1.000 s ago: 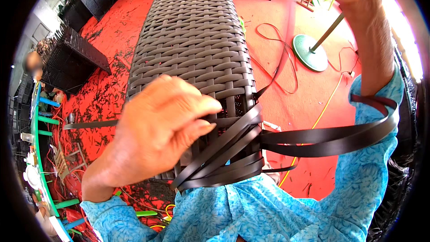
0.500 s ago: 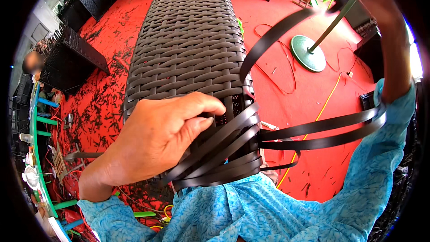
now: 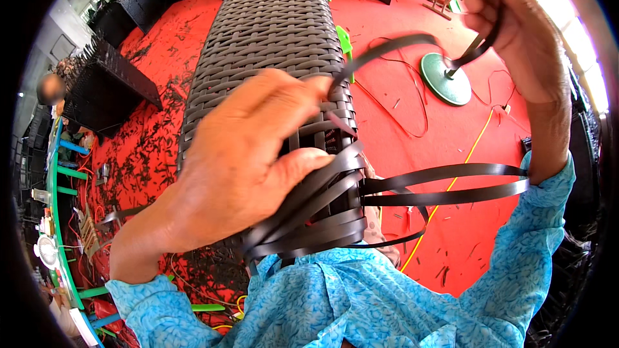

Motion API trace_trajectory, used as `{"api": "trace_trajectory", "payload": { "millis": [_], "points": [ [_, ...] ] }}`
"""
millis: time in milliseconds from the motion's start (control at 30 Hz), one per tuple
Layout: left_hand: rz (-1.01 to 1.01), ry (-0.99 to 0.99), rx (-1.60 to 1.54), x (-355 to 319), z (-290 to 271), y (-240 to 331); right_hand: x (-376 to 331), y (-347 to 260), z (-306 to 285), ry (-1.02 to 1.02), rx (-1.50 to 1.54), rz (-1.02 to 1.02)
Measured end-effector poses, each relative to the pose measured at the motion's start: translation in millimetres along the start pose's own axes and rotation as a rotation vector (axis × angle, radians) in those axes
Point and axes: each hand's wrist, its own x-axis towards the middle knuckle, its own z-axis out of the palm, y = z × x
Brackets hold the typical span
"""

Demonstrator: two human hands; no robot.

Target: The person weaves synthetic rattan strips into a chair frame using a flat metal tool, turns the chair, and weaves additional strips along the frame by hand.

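Note:
A long woven panel point(image 3: 271, 38) of dark brown plastic wicker stretches away from my body, its near end unfinished with loose strips. My left hand point(image 3: 225, 161) rests over that near end, slightly blurred. Its index finger reaches the panel's right edge, where a wicker strip point(image 3: 400, 43) comes up; thumb and index stand apart. Raised at the upper right, my right hand point(image 3: 519, 38) pinches the far part of this strip, which twists and arcs between both hands. Below, crossed strips point(image 3: 316, 212) lap the panel end, and two looped strips point(image 3: 451, 183) reach my right forearm.
Dark woven pieces point(image 3: 103, 90) stand at the left and back. Scraps litter the red floor point(image 3: 419, 122). At the right are a round green stand base point(image 3: 446, 79) and a yellow cable point(image 3: 461, 171). A green-edged bench with a small white fan point(image 3: 46, 251) lines the left.
My left hand has moved up and forward, its index finger now at the strip by the panel's edge. My right hand has come lower into view, and the strip has bent and twisted.

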Motion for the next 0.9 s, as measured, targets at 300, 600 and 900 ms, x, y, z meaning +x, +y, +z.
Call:
{"api": "trace_trajectory", "payload": {
  "millis": [300, 600, 900],
  "points": [
    [0.329, -0.202, -0.031, 16, 34, 10, -23, -19, 52, -0.768, -0.079, 0.028],
    [0.125, 0.021, 0.08, -27, -1, 23, -59, -3, 65, -0.949, -0.401, 0.209],
    [-0.036, -0.082, 0.105, -20, 3, -7, -60, -16, 67, -0.878, -0.559, 0.211]
  ]
}}
